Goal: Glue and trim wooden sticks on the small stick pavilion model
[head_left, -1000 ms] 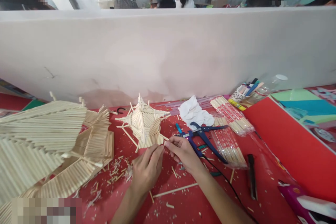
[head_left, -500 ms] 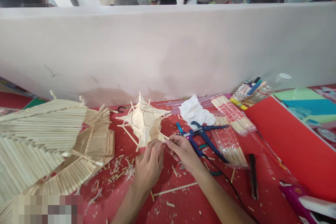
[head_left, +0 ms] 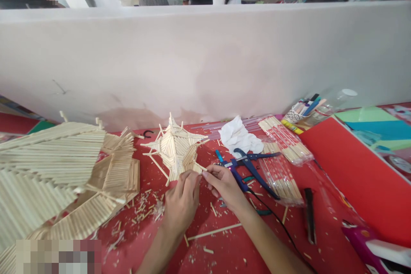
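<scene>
A star-shaped model of thin wooden sticks point(head_left: 176, 147) lies on the red table, its points spread outward. My left hand point(head_left: 181, 199) is closed at its near edge, fingertips bent down and partly hidden. From the right, my right hand point(head_left: 223, 184) pinches the model's near-right point by a stick end, thumb against fingers. The two hands' fingertips almost meet there; a small piece between them cannot be made out. Right beside my right hand lie a blue glue gun point(head_left: 236, 175) and a dark blue cutter tool point(head_left: 257, 173).
Larger stick structures point(head_left: 112, 184) fill the left side. Stick scraps point(head_left: 143, 207) litter the table. To the right are white tissue point(head_left: 237, 135), packs of chopsticks point(head_left: 284, 139), a utility knife point(head_left: 310, 216), a pen cup point(head_left: 295, 113) and red board point(head_left: 359, 175). A white partition point(head_left: 192, 60) stands behind.
Both hands keep almost the same position and grip at the model's near edge. The view has shifted very slightly; people beyond the partition have moved a little.
</scene>
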### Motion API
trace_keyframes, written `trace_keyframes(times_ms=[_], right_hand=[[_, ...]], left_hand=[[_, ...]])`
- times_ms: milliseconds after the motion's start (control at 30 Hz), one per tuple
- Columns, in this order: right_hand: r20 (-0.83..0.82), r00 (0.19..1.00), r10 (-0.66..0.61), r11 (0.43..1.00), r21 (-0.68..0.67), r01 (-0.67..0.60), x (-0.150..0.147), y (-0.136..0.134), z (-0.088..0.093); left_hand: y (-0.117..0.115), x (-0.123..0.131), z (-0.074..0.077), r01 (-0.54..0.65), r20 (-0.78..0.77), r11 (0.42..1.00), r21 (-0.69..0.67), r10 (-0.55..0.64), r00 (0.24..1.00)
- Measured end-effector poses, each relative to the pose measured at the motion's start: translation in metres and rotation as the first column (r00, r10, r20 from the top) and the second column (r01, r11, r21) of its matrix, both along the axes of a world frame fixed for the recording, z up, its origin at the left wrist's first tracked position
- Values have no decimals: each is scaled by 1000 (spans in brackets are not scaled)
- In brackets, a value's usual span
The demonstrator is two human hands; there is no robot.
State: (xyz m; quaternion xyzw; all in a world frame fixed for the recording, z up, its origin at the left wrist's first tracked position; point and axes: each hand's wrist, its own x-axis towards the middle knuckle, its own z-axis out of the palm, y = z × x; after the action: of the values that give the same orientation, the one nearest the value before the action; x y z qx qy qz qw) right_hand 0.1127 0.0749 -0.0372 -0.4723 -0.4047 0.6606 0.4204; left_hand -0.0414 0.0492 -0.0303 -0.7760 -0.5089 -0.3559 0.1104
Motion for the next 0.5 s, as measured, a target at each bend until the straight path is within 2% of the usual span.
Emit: trace_keyframes(times_ms=[300,500], right_hand=[[-43,999,7,1000,14,-6,0,-1,4],[-53,999,7,1000,23,-5,-2,-1,-1]], left_hand=[[1,5,5,-21,30,1000,-2,21,999],[1,5,6,1,44,1000,-25,1,999]])
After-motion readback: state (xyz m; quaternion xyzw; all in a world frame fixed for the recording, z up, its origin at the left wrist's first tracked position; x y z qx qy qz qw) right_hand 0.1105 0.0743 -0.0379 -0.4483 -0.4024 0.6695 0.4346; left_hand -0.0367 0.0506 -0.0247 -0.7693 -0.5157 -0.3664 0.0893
